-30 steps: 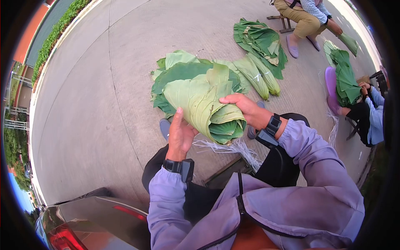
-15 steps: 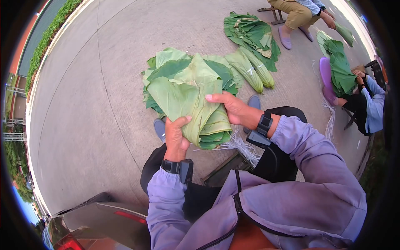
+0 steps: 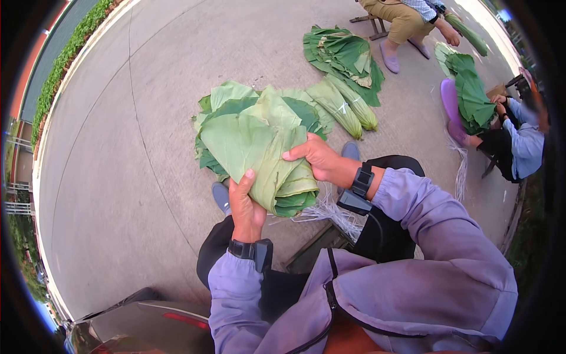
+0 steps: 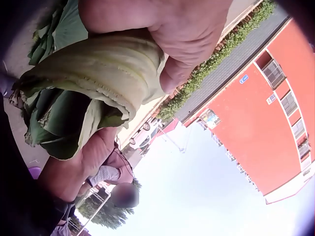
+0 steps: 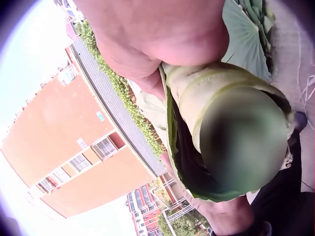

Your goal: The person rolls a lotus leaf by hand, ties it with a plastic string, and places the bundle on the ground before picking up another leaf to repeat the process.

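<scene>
A bundle of large pale-green leaves (image 3: 253,147), which look like lotus leaves, is folded into a roll between my two hands. My left hand (image 3: 247,210) grips its lower left side, thumb on the outer leaf. From the right, my right hand (image 3: 323,160) holds it with the thumb laid over the front. Darker leaves show inside the roll's near end, and the left wrist view shows this roll (image 4: 106,66) with layered edges. Behind it, a pile of loose leaves (image 3: 207,160) is partly hidden by the bundle.
Two tied leaf bundles (image 3: 337,109) and another leaf pile (image 3: 348,59) lie on the concrete ahead. White strings (image 3: 339,215) hang by my right knee. Two seated people handle leaves at the right and top right. A parked car (image 3: 141,324) stands at lower left.
The roll has come down and left in the head view, and its open end has turned lower. Both hands have shifted their hold along it. The person at the top has moved an arm.
</scene>
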The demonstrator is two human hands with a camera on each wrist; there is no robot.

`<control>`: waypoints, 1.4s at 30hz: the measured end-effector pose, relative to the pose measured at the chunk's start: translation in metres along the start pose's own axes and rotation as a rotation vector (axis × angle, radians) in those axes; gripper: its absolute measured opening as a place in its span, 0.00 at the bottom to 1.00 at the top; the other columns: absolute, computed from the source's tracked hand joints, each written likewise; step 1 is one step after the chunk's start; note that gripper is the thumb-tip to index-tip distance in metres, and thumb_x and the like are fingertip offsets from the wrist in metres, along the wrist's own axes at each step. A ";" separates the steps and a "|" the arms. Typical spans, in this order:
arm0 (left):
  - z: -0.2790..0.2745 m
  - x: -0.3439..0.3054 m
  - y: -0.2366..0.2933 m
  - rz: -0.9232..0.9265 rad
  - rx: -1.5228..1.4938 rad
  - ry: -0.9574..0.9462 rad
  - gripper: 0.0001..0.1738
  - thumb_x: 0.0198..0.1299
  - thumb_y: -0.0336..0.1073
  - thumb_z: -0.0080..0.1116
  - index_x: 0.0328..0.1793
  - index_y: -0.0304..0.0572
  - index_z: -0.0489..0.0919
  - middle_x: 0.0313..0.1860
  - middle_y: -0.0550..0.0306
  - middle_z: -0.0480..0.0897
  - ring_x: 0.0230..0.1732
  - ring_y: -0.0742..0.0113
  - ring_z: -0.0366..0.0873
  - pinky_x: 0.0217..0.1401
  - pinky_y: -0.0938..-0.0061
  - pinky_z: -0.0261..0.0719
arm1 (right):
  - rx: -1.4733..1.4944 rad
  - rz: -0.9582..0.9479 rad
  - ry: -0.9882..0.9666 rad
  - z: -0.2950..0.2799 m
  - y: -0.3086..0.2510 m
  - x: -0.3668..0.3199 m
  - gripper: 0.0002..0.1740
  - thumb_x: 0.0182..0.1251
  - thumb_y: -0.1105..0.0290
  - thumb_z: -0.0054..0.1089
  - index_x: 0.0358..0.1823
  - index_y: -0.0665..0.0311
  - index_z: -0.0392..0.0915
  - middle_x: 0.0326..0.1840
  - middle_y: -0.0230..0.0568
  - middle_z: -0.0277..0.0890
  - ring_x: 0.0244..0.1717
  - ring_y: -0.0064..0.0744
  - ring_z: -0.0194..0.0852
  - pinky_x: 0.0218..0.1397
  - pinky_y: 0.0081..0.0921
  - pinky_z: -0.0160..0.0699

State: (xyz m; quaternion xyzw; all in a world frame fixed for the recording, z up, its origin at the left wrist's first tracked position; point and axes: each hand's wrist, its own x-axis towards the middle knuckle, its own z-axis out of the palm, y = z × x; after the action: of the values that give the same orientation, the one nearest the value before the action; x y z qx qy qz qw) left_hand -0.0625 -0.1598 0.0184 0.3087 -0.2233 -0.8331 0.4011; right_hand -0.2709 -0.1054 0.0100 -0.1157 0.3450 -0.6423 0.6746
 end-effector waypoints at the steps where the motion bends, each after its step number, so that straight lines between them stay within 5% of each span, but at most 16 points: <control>1: 0.000 0.000 -0.002 -0.017 0.017 0.006 0.39 0.66 0.26 0.67 0.82 0.32 0.65 0.75 0.42 0.78 0.72 0.48 0.80 0.76 0.54 0.80 | 0.003 -0.025 -0.013 -0.002 0.001 0.001 0.33 0.64 0.86 0.67 0.72 0.71 0.72 0.67 0.50 0.81 0.65 0.44 0.86 0.71 0.45 0.86; 4: -0.001 0.000 -0.007 -0.057 0.079 0.018 0.41 0.65 0.25 0.68 0.83 0.34 0.64 0.75 0.43 0.77 0.72 0.49 0.80 0.77 0.55 0.79 | -0.009 -0.124 0.062 0.000 0.004 0.001 0.33 0.63 0.86 0.66 0.71 0.74 0.73 0.64 0.53 0.83 0.63 0.47 0.87 0.70 0.47 0.87; 16: 0.002 -0.008 0.002 -0.056 0.306 -0.082 0.49 0.47 0.13 0.61 0.82 0.37 0.63 0.72 0.44 0.77 0.70 0.48 0.80 0.75 0.56 0.80 | 0.079 -0.030 -0.025 0.021 -0.019 -0.012 0.31 0.69 0.72 0.72 0.72 0.70 0.74 0.66 0.47 0.83 0.64 0.43 0.86 0.71 0.46 0.86; 24: 0.001 -0.008 -0.003 0.047 0.558 -0.134 0.55 0.42 0.13 0.61 0.83 0.39 0.60 0.70 0.48 0.76 0.69 0.53 0.79 0.74 0.61 0.78 | -0.028 -0.058 0.001 0.009 -0.014 -0.005 0.31 0.65 0.79 0.69 0.71 0.72 0.75 0.65 0.48 0.84 0.63 0.44 0.86 0.70 0.47 0.85; 30: 0.003 -0.010 -0.004 0.062 0.440 -0.127 0.50 0.49 0.16 0.66 0.82 0.36 0.62 0.71 0.45 0.77 0.70 0.53 0.79 0.74 0.60 0.79 | -0.083 -0.104 0.052 0.006 -0.013 -0.001 0.31 0.63 0.83 0.64 0.71 0.73 0.75 0.64 0.49 0.84 0.62 0.45 0.86 0.69 0.46 0.85; 33: 0.007 -0.007 0.010 -0.104 0.098 -0.082 0.43 0.54 0.18 0.67 0.79 0.32 0.67 0.70 0.42 0.80 0.67 0.51 0.82 0.73 0.57 0.81 | -0.121 -0.123 0.025 0.006 -0.012 0.000 0.32 0.63 0.83 0.64 0.71 0.73 0.75 0.64 0.48 0.84 0.61 0.44 0.86 0.68 0.46 0.85; 42: 0.006 0.002 -0.004 -0.066 0.210 -0.049 0.37 0.56 0.15 0.61 0.76 0.28 0.71 0.66 0.41 0.83 0.63 0.48 0.86 0.69 0.56 0.85 | -0.185 -0.201 0.090 0.008 -0.012 0.002 0.32 0.64 0.76 0.69 0.71 0.70 0.74 0.62 0.44 0.84 0.60 0.39 0.85 0.65 0.43 0.84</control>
State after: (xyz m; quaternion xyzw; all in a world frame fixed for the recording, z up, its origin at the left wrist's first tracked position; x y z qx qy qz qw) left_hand -0.0699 -0.1588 0.0198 0.3359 -0.3086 -0.8251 0.3334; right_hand -0.2761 -0.1111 0.0226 -0.1824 0.4194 -0.6764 0.5773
